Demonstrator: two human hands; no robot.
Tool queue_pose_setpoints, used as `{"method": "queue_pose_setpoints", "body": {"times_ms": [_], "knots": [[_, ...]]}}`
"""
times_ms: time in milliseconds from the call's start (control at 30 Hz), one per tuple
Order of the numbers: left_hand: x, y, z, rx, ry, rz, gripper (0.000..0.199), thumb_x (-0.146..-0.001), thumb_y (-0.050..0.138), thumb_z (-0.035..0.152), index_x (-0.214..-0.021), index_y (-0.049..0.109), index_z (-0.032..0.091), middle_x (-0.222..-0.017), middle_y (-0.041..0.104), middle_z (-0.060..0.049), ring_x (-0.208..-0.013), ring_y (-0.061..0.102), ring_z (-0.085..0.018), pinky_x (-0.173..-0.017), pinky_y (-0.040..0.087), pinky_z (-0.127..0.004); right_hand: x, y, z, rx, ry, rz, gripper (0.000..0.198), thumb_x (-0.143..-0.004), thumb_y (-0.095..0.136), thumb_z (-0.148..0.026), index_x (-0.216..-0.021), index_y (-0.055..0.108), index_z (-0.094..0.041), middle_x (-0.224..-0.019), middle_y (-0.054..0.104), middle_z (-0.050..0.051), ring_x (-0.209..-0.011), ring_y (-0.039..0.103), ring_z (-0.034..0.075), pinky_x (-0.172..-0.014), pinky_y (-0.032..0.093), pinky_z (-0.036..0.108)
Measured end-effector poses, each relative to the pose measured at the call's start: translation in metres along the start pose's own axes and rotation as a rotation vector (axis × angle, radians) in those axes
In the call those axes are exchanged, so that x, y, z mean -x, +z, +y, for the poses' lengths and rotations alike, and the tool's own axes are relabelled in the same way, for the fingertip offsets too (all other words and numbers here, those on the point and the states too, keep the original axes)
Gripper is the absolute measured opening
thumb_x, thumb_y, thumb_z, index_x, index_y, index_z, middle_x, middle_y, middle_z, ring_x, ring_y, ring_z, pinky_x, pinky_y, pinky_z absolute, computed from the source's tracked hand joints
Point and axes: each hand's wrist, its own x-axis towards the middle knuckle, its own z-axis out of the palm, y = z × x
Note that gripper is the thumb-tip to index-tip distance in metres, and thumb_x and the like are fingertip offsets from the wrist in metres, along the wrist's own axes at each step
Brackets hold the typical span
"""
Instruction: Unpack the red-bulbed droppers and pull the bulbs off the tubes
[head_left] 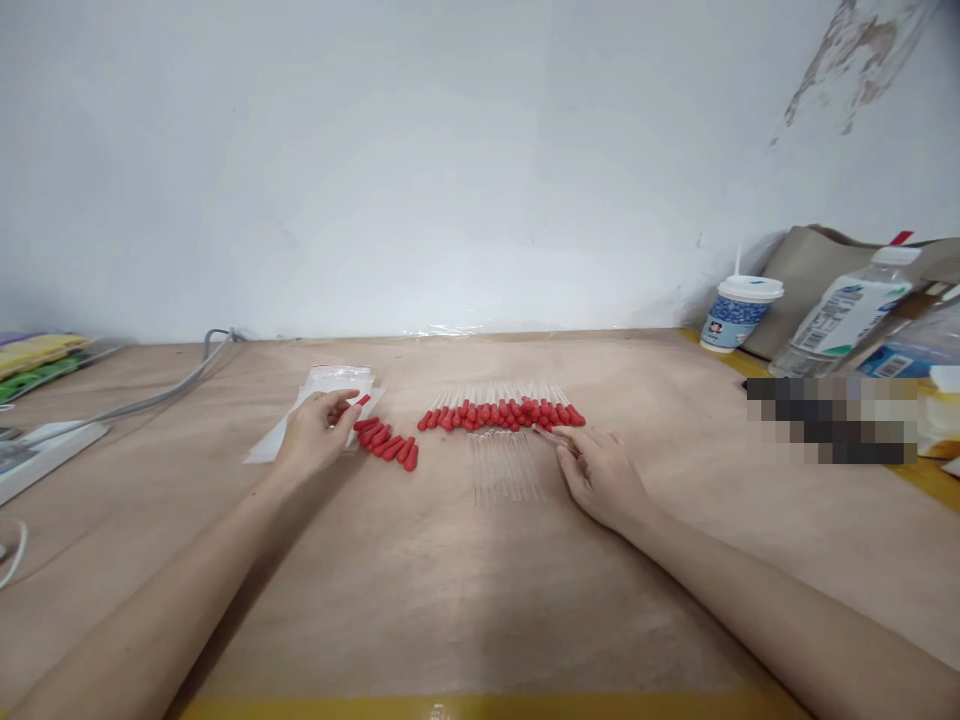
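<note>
My left hand (319,425), fingers closed, pinches a small red rubber bulb (364,400) at its fingertips. Just to its right, several loose red rubber bulbs (386,444) lie in a slanting row on the table. My right hand (604,475) is closed on a thin clear glass tube (550,435), which points left; part of it is hidden by the fingers. Beyond that hand lie many glass droppers with red bulbs (502,412), side by side, their clear stems pointing to the wall. Nearer me, bare clear glass tubes (506,470) lie in a row.
A clear zip bag and white sheets (270,435) lie under my left hand. Grey cable (169,390) and a white power strip (56,455) are at the left. A paper cup (739,315), a plastic bottle (844,315) and a grey bag (795,265) stand at the right by the wall.
</note>
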Motion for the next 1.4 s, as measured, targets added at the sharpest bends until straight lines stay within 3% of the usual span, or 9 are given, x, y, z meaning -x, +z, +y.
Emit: {"method": "queue_pose_setpoints", "body": {"times_ms": [233,400,533,733,967,1267,1400], "knots": [[0.003,0.007,-0.001,-0.018,-0.036,-0.099,0.041,-0.07,0.052,0.049,-0.095,0.061,0.017,-0.076,0.064,-0.003,-0.068,0.059,-0.017,-0.064,0.047,-0.027,-0.004,0.003,-0.009,0.014,0.027,-0.045,0.013,-0.081,0.043,-0.018,-0.081,0.056,-0.017,-0.078,0.064,0.003,-0.075,0.057,0.017,-0.07,0.03,0.031],[0.005,0.001,0.008,-0.105,-0.047,-0.043,0.034,-0.072,0.049,0.047,-0.086,0.063,0.019,-0.078,0.065,-0.003,-0.07,0.058,-0.018,-0.062,0.044,-0.027,-0.004,0.001,-0.014,-0.026,-0.051,-0.05,0.014,-0.082,0.045,-0.02,-0.085,0.058,-0.018,-0.078,0.064,0.003,-0.076,0.055,0.017,-0.073,0.029,0.032],[0.007,-0.001,0.02,-0.227,0.03,0.004,0.031,-0.076,0.046,0.044,-0.083,0.065,0.021,-0.087,0.064,-0.004,-0.08,0.056,-0.022,-0.069,0.041,-0.032,-0.003,-0.002,-0.016,-0.046,-0.109,-0.081,0.015,-0.083,0.048,-0.027,-0.088,0.059,-0.019,-0.075,0.063,0.003,-0.077,0.053,0.018,-0.079,0.029,0.034],[0.006,0.012,0.048,-0.359,0.218,-0.185,0.03,-0.075,0.049,0.047,-0.08,0.069,0.025,-0.094,0.062,-0.007,-0.094,0.05,-0.027,-0.082,0.031,-0.043,-0.002,-0.005,-0.016,-0.044,-0.165,-0.154,0.028,-0.082,0.05,-0.043,-0.093,0.059,-0.018,-0.091,0.063,0.006,-0.086,0.051,0.021,-0.082,0.031,0.037],[-0.007,0.029,0.062,-0.352,0.168,-0.296,0.03,-0.068,0.056,0.051,-0.075,0.07,0.025,-0.095,0.06,-0.008,-0.098,0.048,-0.03,-0.082,0.03,-0.043,0.0,-0.01,-0.017,-0.052,-0.159,-0.194,0.033,-0.082,0.048,-0.045,-0.101,0.057,-0.019,-0.096,0.062,0.007,-0.091,0.051,0.022,-0.085,0.032,0.04],[-0.01,0.028,0.059,-0.333,0.099,-0.207,0.024,-0.07,0.054,0.042,-0.067,0.068,0.023,-0.092,0.064,-0.007,-0.096,0.051,-0.031,-0.08,0.031,-0.048,0.002,-0.01,-0.012,-0.097,-0.145,-0.177,0.037,-0.083,0.049,-0.041,-0.113,0.051,-0.02,-0.104,0.06,0.008,-0.096,0.052,0.022,-0.087,0.036,0.042],[0.001,0.018,0.057,-0.297,0.216,0.031,0.021,-0.075,0.05,0.034,-0.074,0.065,0.019,-0.089,0.065,-0.007,-0.095,0.053,-0.029,-0.083,0.034,-0.046,0.003,-0.005,-0.008,-0.139,-0.133,-0.081,0.04,-0.082,0.05,-0.039,-0.116,0.051,-0.018,-0.114,0.052,0.013,-0.107,0.048,0.024,-0.088,0.041,0.042]]}}
